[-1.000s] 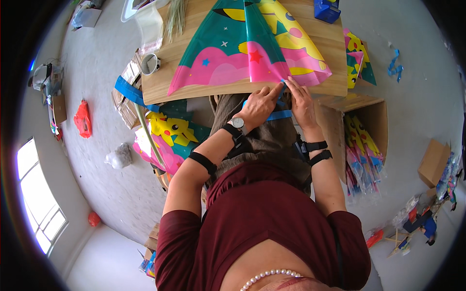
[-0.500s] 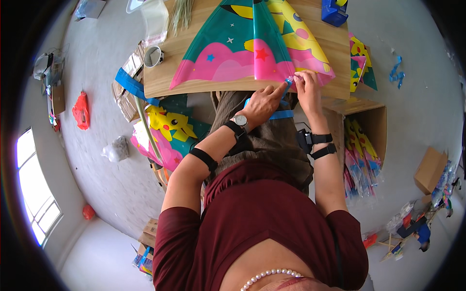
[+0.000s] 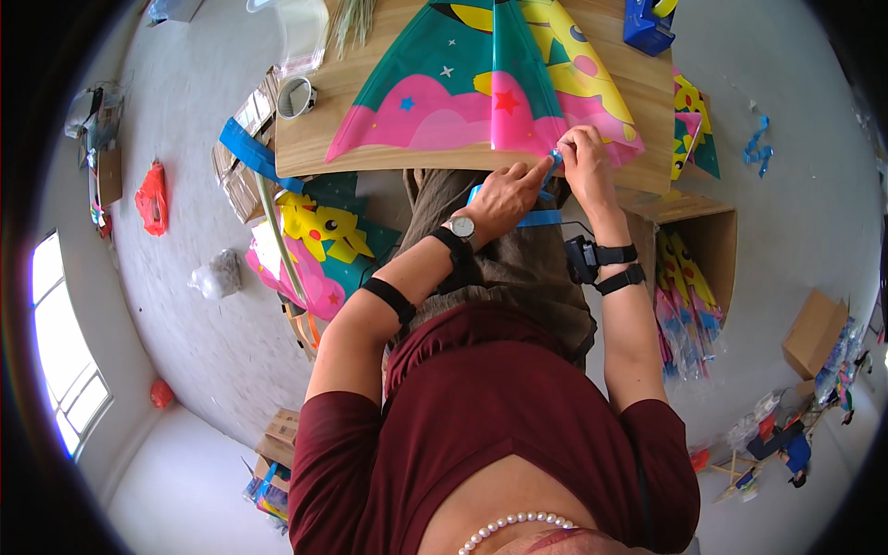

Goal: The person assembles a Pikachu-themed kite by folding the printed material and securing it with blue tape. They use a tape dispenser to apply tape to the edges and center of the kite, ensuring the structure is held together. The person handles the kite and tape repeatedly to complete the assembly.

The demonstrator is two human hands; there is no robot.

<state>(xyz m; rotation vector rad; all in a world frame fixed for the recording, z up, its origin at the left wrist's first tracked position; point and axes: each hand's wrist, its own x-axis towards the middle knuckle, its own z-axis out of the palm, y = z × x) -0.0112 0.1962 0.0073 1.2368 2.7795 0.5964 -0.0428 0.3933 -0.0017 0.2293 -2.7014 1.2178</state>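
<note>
A thin plastic kite (image 3: 444,102) in green, pink and yellow lies spread on the wooden table, its lower edge toward me. At that edge, right of the kite's middle, a short shiny blue ribbon (image 3: 555,159) shows between my fingertips. My left hand (image 3: 511,196) comes in from the left, thumb and forefinger pinched on the ribbon. Beside it my right hand (image 3: 585,159) is raised, with its thumb and bent forefinger closed at the ribbon's upper end. Their fingertips nearly touch and partly hide the ribbon.
On the wooden table (image 3: 305,148) are a roll of tape (image 3: 296,98) and a blue tape dispenser (image 3: 649,28). More printed kite sheets (image 3: 324,236) hang at the left. An open cardboard box (image 3: 712,250) with packed kites stands at the right. A blue ribbon curl (image 3: 758,148) lies on the floor.
The fingers of my right hand have come down a little and closed at the ribbon. My left hand stays pinched there. The whole view has shifted slightly.
</note>
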